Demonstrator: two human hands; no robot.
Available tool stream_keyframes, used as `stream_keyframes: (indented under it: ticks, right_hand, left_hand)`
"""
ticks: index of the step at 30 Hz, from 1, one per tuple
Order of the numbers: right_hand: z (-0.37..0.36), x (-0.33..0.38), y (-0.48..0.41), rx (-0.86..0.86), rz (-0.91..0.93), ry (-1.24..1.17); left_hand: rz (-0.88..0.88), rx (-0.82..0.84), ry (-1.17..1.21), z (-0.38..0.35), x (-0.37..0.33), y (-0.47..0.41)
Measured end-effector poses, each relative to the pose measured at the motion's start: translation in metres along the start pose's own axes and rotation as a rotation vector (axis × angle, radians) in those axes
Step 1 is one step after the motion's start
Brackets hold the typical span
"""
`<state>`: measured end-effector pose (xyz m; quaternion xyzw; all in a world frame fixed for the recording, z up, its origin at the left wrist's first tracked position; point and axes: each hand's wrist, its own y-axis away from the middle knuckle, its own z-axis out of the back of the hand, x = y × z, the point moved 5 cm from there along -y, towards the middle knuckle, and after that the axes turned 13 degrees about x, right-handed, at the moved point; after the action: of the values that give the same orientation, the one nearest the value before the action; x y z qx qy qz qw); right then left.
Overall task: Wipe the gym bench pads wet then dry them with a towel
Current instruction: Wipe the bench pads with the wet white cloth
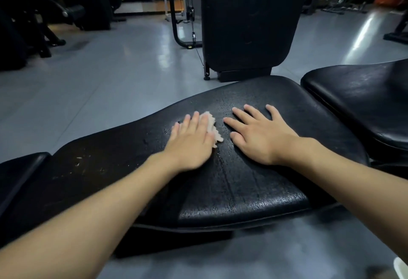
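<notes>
Left hand [191, 141] flat, fingers straight, presses small pale cloth [213, 128] on middle of long bench pad [231, 186]. Right hand [260, 134] spread flat just beside cloth, holds nothing. Droplets and streaks on pad: wet wipe likely underway. Drying and neighbouring pad [364, 102] past right end seemingly left.

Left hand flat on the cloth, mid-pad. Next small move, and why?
Probably slide the cloth under the left hand leftward along the bench pad. Water beads sit just left of it, and pale specks lie further left. The right hand lies flat on the pad beside the cloth and can brace.
</notes>
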<state>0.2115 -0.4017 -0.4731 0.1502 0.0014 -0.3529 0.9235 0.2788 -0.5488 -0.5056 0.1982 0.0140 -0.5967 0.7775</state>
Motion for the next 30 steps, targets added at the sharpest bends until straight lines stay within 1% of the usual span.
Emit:
stream_keyframes:
  ticks: [3, 6, 9, 11, 14, 18, 22, 26, 27, 29, 30]
  right_hand:
    - [0.0, -0.001, 0.0, -0.01, -0.003, 0.002]
    - [0.0, 0.0, 0.0, -0.018, 0.003, 0.012]
    - [0.001, 0.0, -0.001, -0.019, 0.002, 0.017]
    - [0.001, -0.001, -0.001, -0.013, 0.002, 0.015]
    - [0.0, -0.001, -0.003, -0.011, -0.004, 0.007]
    - [0.001, 0.0, -0.002, 0.004, -0.015, 0.005]
    - [0.002, 0.0, -0.002, -0.005, -0.022, -0.001]
    - [0.002, 0.001, 0.001, 0.002, -0.026, -0.008]
    - [0.003, 0.001, 0.002, 0.007, -0.034, 0.002]
    - [0.01, 0.003, -0.001, 0.004, -0.052, 0.072]
    - [0.014, 0.007, -0.004, -0.012, -0.049, 0.113]
  left_hand:
    - [0.056, 0.01, 0.027, 0.023, 0.02, -0.061]
    - [0.099, 0.002, 0.039, 0.038, 0.033, -0.101]
    - [0.119, 0.007, 0.043, 0.043, 0.037, -0.116]
    - [0.116, 0.008, 0.035, 0.042, 0.035, -0.109]
    - [0.087, 0.016, 0.015, 0.031, 0.026, -0.077]
    - [-0.014, 0.043, 0.011, 0.002, 0.005, 0.004]
    - [-0.099, 0.03, -0.055, -0.025, -0.009, 0.079]
    - [-0.12, 0.05, -0.115, -0.043, -0.014, 0.127]
    - [-0.122, 0.036, -0.145, -0.046, -0.014, 0.137]
    - [-0.126, -0.087, -0.266, -0.045, -0.016, 0.152]
    - [-0.106, -0.148, -0.284, -0.042, -0.016, 0.157]
